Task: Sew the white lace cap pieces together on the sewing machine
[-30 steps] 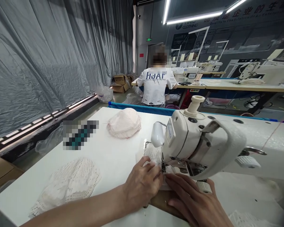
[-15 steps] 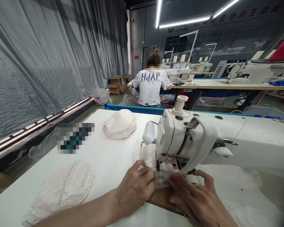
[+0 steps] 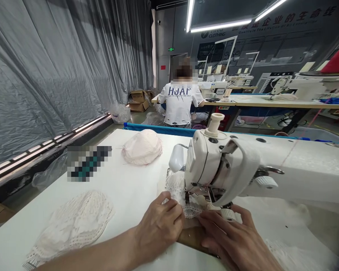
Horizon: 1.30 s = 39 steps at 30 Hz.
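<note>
A white sewing machine (image 3: 214,165) stands right of centre, its needle and presser foot over a piece of white lace fabric (image 3: 177,184). On the left of the foot, my left hand (image 3: 164,222) is closed with curled fingers on the lace edge. My right hand (image 3: 231,233) lies on the other side, its fingertips pinching the lace near the foot; part of that hand is behind the machine's knob. More white lace (image 3: 293,256) spreads under the machine arm at the right. A lace cup-shaped piece (image 3: 81,218) rests on the table to the left of my left hand.
A pale pink padded cup (image 3: 142,147) with frayed edges sits at the back of the white table (image 3: 132,184). A blurred-out item (image 3: 90,163) lies near the left edge. Beyond the blue bar (image 3: 161,130), a person (image 3: 180,101) in a white shirt sits at another sewing table.
The lace at the presser foot has shifted slightly, and both hands have moved a little with it. The view has tilted slightly, and the seated person's head has moved.
</note>
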Available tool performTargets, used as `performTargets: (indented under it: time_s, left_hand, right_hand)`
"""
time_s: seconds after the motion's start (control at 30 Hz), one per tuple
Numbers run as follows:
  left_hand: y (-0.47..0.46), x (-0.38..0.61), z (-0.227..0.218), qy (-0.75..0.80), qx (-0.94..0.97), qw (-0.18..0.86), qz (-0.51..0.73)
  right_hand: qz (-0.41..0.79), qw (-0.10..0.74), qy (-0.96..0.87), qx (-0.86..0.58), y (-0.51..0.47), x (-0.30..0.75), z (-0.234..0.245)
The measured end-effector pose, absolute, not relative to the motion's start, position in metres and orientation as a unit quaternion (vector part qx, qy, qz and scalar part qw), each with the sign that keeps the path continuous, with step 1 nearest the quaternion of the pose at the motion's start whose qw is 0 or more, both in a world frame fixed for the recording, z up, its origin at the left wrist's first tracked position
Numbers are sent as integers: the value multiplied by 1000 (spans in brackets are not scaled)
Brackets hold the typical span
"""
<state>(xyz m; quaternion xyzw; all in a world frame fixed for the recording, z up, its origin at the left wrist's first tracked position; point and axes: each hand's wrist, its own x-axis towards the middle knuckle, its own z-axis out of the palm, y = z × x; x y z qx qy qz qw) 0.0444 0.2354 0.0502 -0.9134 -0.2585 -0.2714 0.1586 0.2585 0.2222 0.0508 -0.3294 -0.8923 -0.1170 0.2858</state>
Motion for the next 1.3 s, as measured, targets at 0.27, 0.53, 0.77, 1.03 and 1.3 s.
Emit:
performTargets:
  time_s: [0.27,0.53,0.77,1.03,1.3]
  left_hand:
    - [234,45,51,-261,-910,166,-277]
    - [237,41,47,-291,-909,181,-237]
    - [249,31,51,-322,-913,135,-211]
    - [247,26,55,-385,-893,148,-181]
    - [197,-9,76,-364,-912,38,-184]
  right_hand:
    - [-106,275,-900,-320,224,262,47]
    - [-148,276,-894,-319,229,263,45]
    - [-206,239,-903,-291,232,267,40]
    - [-148,309,-904,-255,227,257,51]
    - [-100,280,-943,-150,199,231,90]
